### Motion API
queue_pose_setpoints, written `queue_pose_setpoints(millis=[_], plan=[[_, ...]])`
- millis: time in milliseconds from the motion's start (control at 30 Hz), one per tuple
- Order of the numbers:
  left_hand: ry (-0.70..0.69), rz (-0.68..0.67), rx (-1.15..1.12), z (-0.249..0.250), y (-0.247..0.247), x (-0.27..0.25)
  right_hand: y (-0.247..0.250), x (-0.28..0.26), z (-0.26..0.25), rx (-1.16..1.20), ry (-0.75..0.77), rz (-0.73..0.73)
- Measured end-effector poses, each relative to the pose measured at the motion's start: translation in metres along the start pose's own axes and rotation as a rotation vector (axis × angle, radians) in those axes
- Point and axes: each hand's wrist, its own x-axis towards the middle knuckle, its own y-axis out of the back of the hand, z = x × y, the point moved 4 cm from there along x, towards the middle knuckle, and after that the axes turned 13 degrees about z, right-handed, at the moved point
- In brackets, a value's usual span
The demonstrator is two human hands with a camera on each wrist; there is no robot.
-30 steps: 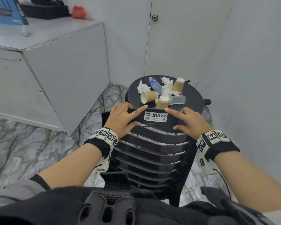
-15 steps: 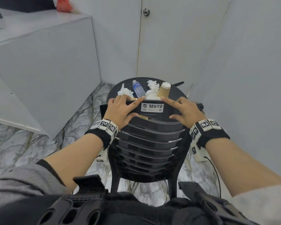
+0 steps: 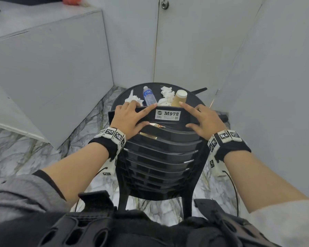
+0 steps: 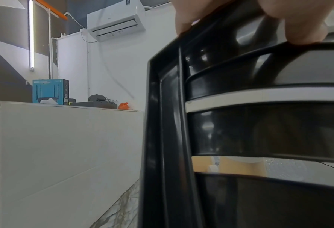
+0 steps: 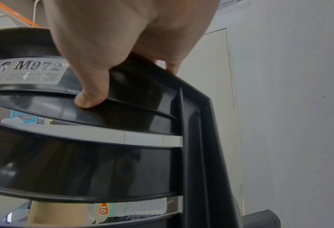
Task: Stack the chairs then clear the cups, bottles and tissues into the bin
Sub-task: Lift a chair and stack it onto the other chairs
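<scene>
A black slatted plastic chair [image 3: 161,157] with an M972 label [image 3: 167,114] stands in front of me, its backrest upright. My left hand [image 3: 130,118] grips the top rail at the left, and my right hand [image 3: 205,118] grips it at the right, thumbs under the rail. In the wrist views the left hand [image 4: 250,20] and the right hand [image 5: 123,54] curl over the chair [image 4: 240,131] rail [image 5: 142,95]. Behind the backrest a round black table [image 3: 194,99] holds a water bottle [image 3: 149,96], a brown paper cup [image 3: 179,98] and crumpled tissues [image 3: 167,95]. Other cups are hidden by the backrest.
A grey cabinet [image 3: 48,68] stands at the left, with a blue box [image 4: 50,91] and an orange item [image 4: 123,105] on top. A white door [image 3: 194,38] and grey wall [image 3: 275,86] close off the corner. Marble floor [image 3: 16,154] lies to the left.
The chair, held in both hands, has come up and nearer to the table, so its backrest now hides the nearer cups and bottle. Both hands keep the same grip.
</scene>
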Motion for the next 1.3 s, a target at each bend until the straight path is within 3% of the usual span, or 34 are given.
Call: queue_pose_setpoints(millis=[500, 700, 1300], plan=[[0.06, 0.027, -0.041, 0.026, 0.027, -0.036, 0.019, -0.041, -0.019, -0.045, 0.021, 0.016], [0.069, 0.037, -0.067, 0.026, 0.041, -0.021, 0.035, -0.032, -0.016, -0.015, -0.001, 0.069], [0.134, -0.002, -0.055, 0.022, 0.0, 0.011, 0.006, -0.002, 0.013, -0.078, -0.102, 0.033]])
